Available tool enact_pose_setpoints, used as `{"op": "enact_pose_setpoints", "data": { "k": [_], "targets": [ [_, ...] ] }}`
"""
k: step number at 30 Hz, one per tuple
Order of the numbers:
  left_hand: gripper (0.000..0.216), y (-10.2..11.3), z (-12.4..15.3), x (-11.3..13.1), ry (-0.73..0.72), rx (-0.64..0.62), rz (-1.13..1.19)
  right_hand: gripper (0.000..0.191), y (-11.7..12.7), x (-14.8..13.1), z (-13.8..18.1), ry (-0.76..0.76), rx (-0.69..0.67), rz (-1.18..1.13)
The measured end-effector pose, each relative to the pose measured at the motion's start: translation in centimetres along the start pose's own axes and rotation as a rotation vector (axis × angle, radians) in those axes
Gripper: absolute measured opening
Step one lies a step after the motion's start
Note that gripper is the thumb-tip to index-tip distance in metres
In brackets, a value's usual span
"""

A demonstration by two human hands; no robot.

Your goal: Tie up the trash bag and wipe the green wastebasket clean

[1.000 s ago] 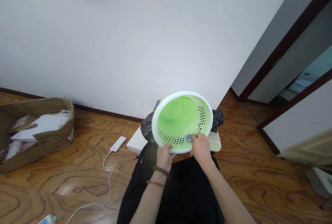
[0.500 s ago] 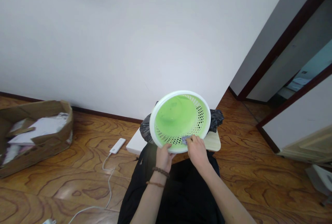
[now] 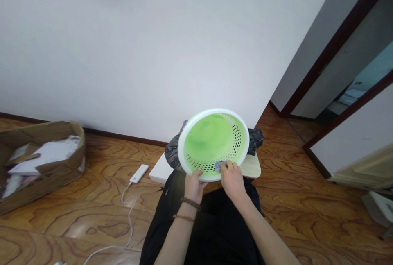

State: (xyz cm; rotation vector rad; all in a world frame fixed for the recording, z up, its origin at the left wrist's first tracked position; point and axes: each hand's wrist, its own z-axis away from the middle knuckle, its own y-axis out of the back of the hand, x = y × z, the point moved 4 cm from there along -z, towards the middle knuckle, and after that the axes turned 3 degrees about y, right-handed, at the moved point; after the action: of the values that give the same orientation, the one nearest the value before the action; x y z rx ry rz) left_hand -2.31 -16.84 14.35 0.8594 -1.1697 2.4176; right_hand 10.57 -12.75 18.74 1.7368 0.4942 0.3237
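Note:
A green plastic basket (image 3: 208,138) with a white rim and rows of holes is tilted so that its inside faces me. My left hand (image 3: 194,185) grips the near rim, thumb inside and fingers beneath. In my right hand (image 3: 232,179) a small grey-purple cloth (image 3: 219,166) is bunched and pressed against the inner wall near the lower rim. Behind the basket, black plastic bags (image 3: 255,140) stick out on both sides. They lie on a small table (image 3: 251,167) with a pale wooden top.
An open cardboard box (image 3: 61,168) with papers in it stands on the floor to the left. A white power strip (image 3: 139,173) and its cord lie on the wooden floor. The white wall (image 3: 184,44) rises close behind the table. A doorway (image 3: 334,60) is on the right.
Both hands and the basket hold nearly the same place. The view has shifted very slightly, and the cloth still touches the same part of the basket.

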Motion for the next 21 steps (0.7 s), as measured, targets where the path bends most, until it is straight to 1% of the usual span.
{"op": "enact_pose_setpoints", "data": {
  "k": [7,11,21],
  "targets": [
    [0.046,-0.04,0.01,-0.10,0.016,0.003,-0.005,0.030,-0.33,-0.17,0.29,-0.021,-0.014,-0.029],
    [0.050,-0.08,-0.02,-0.10,0.015,0.003,-0.006,0.030,-0.38,-0.17,0.35,-0.013,-0.005,-0.030],
    [0.049,0.28,-0.31,-0.27,0.010,-0.019,0.007,0.029,-0.30,-0.34,0.35,0.002,0.007,-0.016]
  ]
}}
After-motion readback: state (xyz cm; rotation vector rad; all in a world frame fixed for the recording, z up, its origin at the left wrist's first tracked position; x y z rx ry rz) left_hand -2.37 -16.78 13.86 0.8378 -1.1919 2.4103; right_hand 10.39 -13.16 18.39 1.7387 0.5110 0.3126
